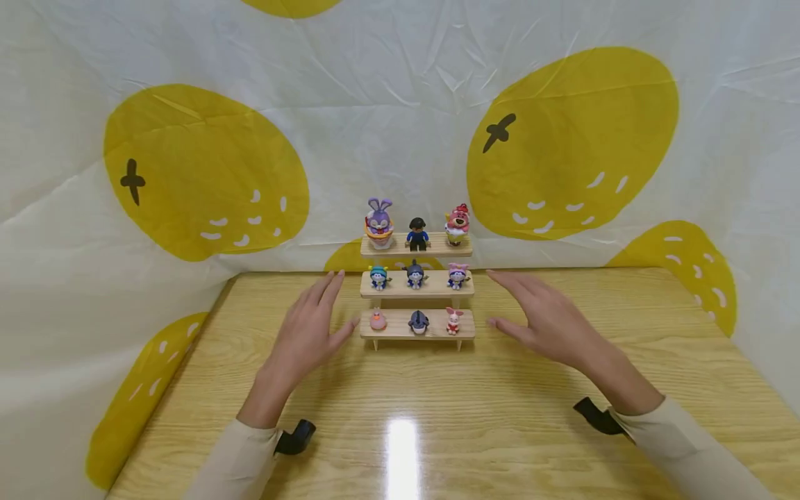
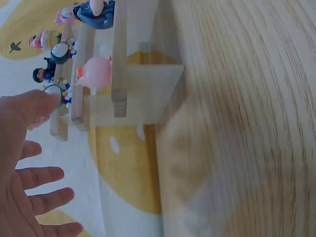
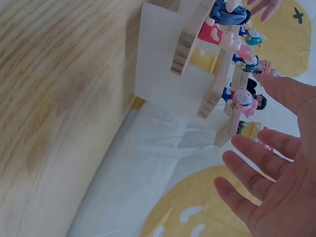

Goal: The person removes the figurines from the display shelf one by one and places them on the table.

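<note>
A three-tier wooden display stand holds several small figurines. On its top tier are a purple rabbit, a dark-haired toy figure in blue and a pink bear. Three figures in blue, one with a pink hat, fill the middle tier. Below sit a round pink figurine, a dark blue-grey one and a pink piglet in red. My left hand is beside the stand's left side, fingers extended, holding nothing. On the right, my right hand mirrors it, apart from the stand and holding nothing.
The stand is on a wood-grain table near its back edge. Behind hangs a white cloth printed with yellow fruit, also covering the left side. Black pieces stick out at both cuffs.
</note>
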